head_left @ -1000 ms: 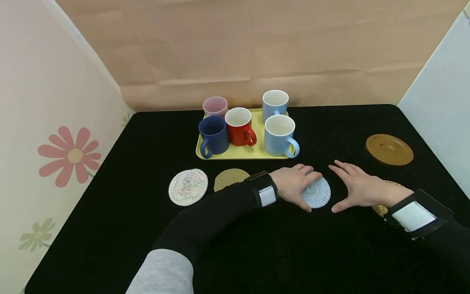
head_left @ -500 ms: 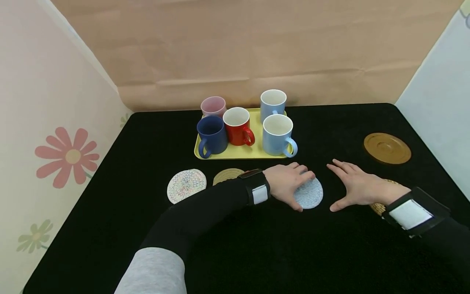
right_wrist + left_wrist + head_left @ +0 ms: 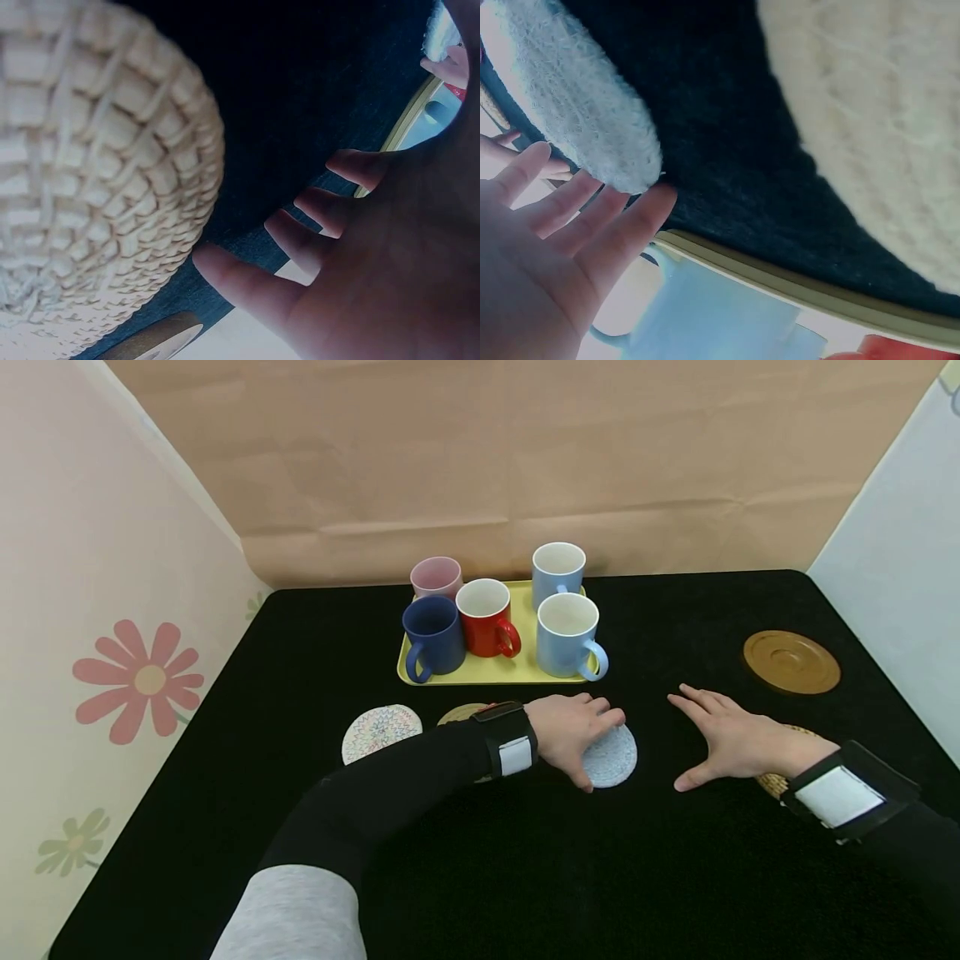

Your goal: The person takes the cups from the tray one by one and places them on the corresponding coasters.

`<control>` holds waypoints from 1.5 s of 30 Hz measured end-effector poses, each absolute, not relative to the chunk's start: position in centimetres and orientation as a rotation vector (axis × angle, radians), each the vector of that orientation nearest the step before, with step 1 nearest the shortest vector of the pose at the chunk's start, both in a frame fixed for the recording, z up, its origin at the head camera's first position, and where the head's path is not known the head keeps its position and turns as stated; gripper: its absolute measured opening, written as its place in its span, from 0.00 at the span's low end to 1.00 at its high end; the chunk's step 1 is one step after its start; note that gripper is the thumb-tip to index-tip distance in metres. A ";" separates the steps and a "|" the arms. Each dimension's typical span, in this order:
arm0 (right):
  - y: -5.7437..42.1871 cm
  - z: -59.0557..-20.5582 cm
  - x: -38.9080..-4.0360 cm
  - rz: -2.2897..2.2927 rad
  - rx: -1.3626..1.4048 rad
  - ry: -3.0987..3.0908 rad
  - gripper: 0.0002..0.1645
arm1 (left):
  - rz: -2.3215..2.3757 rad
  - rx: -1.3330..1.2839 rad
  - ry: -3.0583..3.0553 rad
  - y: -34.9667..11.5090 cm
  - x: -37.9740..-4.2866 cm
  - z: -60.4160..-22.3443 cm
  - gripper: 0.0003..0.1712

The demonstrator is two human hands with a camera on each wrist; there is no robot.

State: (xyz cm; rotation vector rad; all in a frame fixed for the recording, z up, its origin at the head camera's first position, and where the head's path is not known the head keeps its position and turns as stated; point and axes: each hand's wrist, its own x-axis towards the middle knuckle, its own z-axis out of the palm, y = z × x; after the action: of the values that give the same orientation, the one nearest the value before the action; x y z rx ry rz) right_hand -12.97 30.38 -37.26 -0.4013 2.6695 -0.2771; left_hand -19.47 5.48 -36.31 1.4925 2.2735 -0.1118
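Observation:
My left hand [image 3: 572, 731] spans a round light blue woven coaster [image 3: 611, 758], thumb at its near edge and fingers at its far edge. In the left wrist view the fingertips meet the rim of this light blue coaster [image 3: 577, 97]. My right hand [image 3: 738, 742] holds nothing, its fingers and thumb spread above the black table to the right. Under that wrist lies a straw-coloured woven coaster [image 3: 772, 786], mostly hidden in the head view; the right wrist view shows this woven coaster [image 3: 97, 172] large and close to the fingertips.
A yellow tray [image 3: 495, 673] at the back holds several mugs: pink, navy, red and light blue. A white patterned coaster [image 3: 381, 732] lies left. A tan coaster [image 3: 459, 713] is partly covered by my left arm. A brown wooden disc [image 3: 792, 662] lies at the right.
My left hand and the light blue coaster have slid left together along the table. The right hand has barely moved; mugs and tray keep their places.

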 end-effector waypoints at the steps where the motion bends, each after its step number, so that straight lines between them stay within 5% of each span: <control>1: 30.4 -37.3 -13.0 -0.276 -0.400 2.671 0.76 | -0.113 1.492 2.272 5.4 -19.5 -36.3 0.56; 45: 30.4 -37.3 -13.0 -0.298 -0.375 2.644 0.77 | -0.082 1.416 2.294 3.3 -19.2 -36.0 0.56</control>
State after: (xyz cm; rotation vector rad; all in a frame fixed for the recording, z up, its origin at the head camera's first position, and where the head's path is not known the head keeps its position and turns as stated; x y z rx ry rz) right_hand -12.97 30.36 -37.29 -0.3749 2.6438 -0.2983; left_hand -19.20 3.31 -35.99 1.4161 2.2938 -0.0821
